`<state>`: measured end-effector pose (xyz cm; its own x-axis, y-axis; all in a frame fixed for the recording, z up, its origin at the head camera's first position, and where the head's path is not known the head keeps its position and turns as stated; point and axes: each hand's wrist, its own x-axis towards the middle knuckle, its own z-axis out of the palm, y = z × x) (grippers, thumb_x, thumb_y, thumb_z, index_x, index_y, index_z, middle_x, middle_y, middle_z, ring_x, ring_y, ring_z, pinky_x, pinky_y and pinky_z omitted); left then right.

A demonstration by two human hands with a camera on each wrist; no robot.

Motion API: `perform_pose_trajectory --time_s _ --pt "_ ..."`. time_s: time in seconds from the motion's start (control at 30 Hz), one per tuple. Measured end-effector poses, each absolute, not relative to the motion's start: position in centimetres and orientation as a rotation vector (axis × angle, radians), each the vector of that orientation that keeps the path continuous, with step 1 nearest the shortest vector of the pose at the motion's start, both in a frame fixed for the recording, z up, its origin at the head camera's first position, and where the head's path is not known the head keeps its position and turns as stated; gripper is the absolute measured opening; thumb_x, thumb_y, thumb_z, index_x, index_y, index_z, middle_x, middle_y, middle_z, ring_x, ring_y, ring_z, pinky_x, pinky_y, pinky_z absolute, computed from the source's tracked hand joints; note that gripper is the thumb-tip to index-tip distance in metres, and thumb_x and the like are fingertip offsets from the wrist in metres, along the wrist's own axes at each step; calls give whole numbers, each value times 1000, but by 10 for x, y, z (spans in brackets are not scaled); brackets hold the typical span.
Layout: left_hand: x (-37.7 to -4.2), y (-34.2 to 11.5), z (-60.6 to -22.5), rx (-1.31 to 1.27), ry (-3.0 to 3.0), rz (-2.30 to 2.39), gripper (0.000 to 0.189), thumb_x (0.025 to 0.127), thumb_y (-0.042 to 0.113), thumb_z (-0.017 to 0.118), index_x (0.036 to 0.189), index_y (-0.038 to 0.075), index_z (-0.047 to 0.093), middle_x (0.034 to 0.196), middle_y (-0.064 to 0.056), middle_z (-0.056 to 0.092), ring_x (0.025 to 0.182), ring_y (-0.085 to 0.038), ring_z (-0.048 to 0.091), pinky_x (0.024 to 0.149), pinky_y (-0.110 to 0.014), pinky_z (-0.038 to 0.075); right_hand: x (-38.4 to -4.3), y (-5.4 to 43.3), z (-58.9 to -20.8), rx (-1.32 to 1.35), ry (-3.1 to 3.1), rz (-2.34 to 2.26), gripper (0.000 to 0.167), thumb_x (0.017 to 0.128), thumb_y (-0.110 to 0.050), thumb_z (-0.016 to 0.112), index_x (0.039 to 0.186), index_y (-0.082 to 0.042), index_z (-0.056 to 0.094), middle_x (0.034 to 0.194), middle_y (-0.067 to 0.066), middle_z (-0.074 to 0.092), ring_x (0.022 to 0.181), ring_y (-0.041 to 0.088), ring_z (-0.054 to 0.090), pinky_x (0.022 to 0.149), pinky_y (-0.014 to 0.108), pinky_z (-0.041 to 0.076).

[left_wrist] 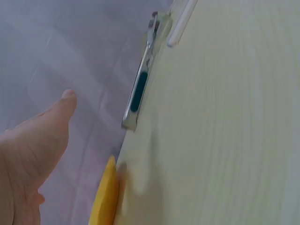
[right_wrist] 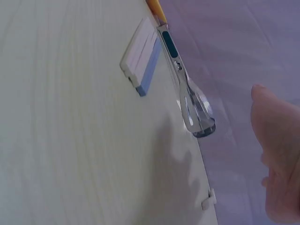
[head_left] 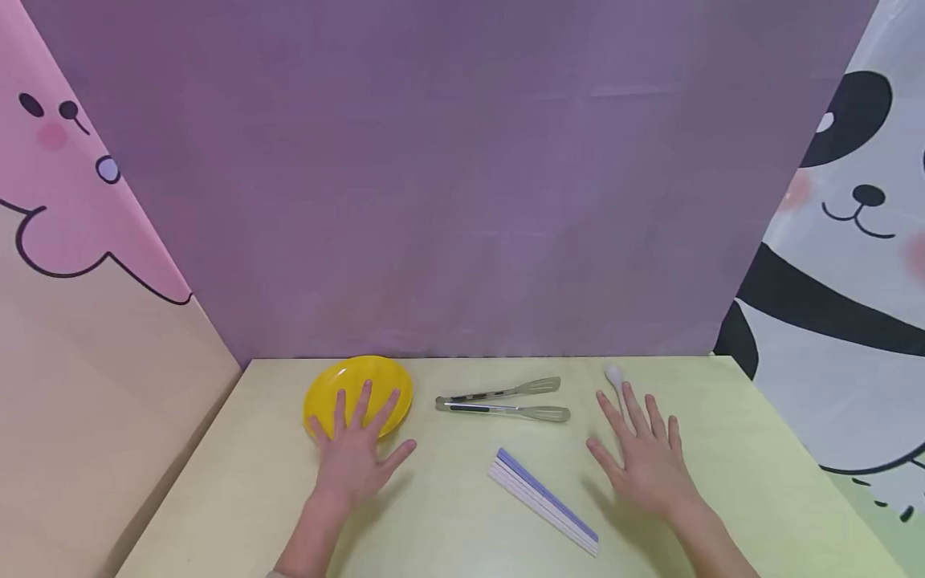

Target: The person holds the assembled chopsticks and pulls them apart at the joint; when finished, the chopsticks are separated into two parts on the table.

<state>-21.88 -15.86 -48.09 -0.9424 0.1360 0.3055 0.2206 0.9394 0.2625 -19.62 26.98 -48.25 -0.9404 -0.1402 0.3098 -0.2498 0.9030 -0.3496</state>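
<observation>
My left hand (head_left: 352, 457) is spread with straight fingers over the near part of a yellow plate (head_left: 393, 381), holding nothing. My right hand (head_left: 650, 466) is likewise spread, its fingers overlapping the handle of a white spoon (head_left: 614, 374) in the head view. Between the hands lies a pair of metal tongs (head_left: 506, 409), its slotted ends spread apart and pointing right. Nearer to me a bundle of white and blue sticks (head_left: 545, 502) lies slantwise on the table. In the right wrist view, the tongs (right_wrist: 180, 79) lie beyond the sticks (right_wrist: 140, 61).
The pale table (head_left: 433, 514) ends at a purple cloth backdrop (head_left: 477, 201). A pink printed panel (head_left: 87, 225) stands along the left side, and a panda-printed panel (head_left: 853, 281) along the right.
</observation>
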Motion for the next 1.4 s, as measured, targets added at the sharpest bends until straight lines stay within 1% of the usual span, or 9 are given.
perform_pose_trajectory --time_s 0.1,0.17,0.27,0.37,0.47,0.57,0.77,1.07,1.4 --pt "-220 -144 -478 -346 -2804 -460 76 97 66 62 164 38 40 175 -11 30 160 -53 24 118 -85 17 -191 261 -482 401 -2713 584 67 106 -40 62 165 -18 38 172 24 32 152 60 31 116 81 24" --pt "-222 -131 -475 -420 -2790 -493 73 98 63 62 163 36 43 174 -10 34 159 -50 29 121 -80 21 -187 256 -482 460 -2670 622 63 105 -34 65 162 -16 45 166 24 42 146 57 43 113 76 35" --pt "-225 -109 -470 -586 -2741 -526 64 101 56 64 159 30 52 167 -11 46 153 -46 42 122 -72 31 -180 246 -480 503 -2635 671 52 103 -29 69 151 -12 58 151 17 61 136 43 60 107 62 50" --pt "-229 -83 -467 -793 -2679 -553 54 103 46 66 151 22 61 157 -10 58 145 -40 55 120 -61 43 -177 239 -479 520 -2634 698 33 100 -24 74 130 -12 73 123 2 75 108 23 72 90 43 60" --pt "-229 -59 -465 -970 -2652 -567 43 103 38 68 142 19 70 146 -7 69 135 -30 64 113 -48 52 -177 235 -478 558 -2680 728 15 95 -15 78 110 -13 79 99 -11 74 82 4 64 73 27 57" --pt "-229 -37 -466 -1080 -2681 -532 35 103 35 70 135 21 75 135 1 75 126 -21 68 104 -37 58 -176 232 -479 612 -2763 764 9 92 -10 79 99 -15 79 88 -16 70 74 -4 56 67 21 52" --pt "-235 -9 -476 -1161 -2816 -437 24 100 31 76 122 27 82 119 12 80 113 -9 69 92 -24 58 -174 229 -487 740 -2832 774 9 89 -10 82 88 -17 76 77 -16 66 69 -5 55 63 21 51" --pt "-243 3 -499 -1205 -2821 -331 12 92 25 82 101 32 87 95 19 80 93 -2 65 81 -16 53 -175 231 -496 770 -2928 839 11 90 -9 81 85 -17 74 74 -15 63 67 -6 50 62 21 48" --pt "-246 4 -499 -1236 -2833 -379 13 93 23 82 104 27 87 92 12 71 88 -3 54 77 -15 46 -178 229 -493 637 -2970 734 18 82 -3 78 79 -19 71 69 -16 60 64 -5 48 60 20 46"
